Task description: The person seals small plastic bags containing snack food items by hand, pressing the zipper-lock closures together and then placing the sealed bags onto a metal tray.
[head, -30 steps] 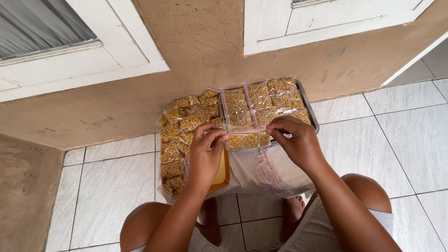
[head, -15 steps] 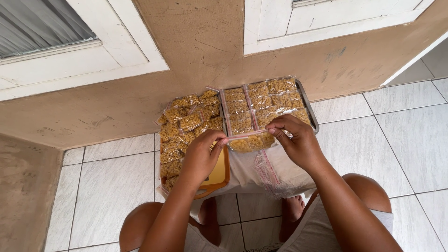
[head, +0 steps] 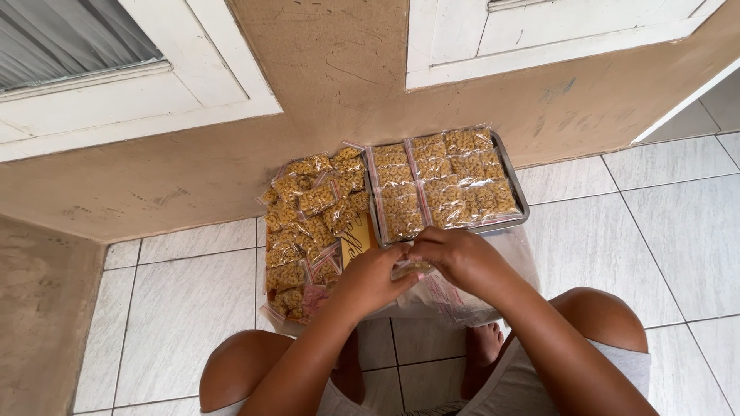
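Clear snack packet (head: 411,267) pinched between both hands, left (head: 375,276), right (head: 460,258).

Bright even daylight, soft shadows, sharp focus, slight wide-angle edge distortion

One camera only, worn on the head, so no second view shares the scene. It looks steeply down past the person's own forearms and knees, which fill the lower middle of the frame. The tiled floor (head: 655,231) lies close below, and the tan wall (head: 347,85) with white frames crosses the upper half.
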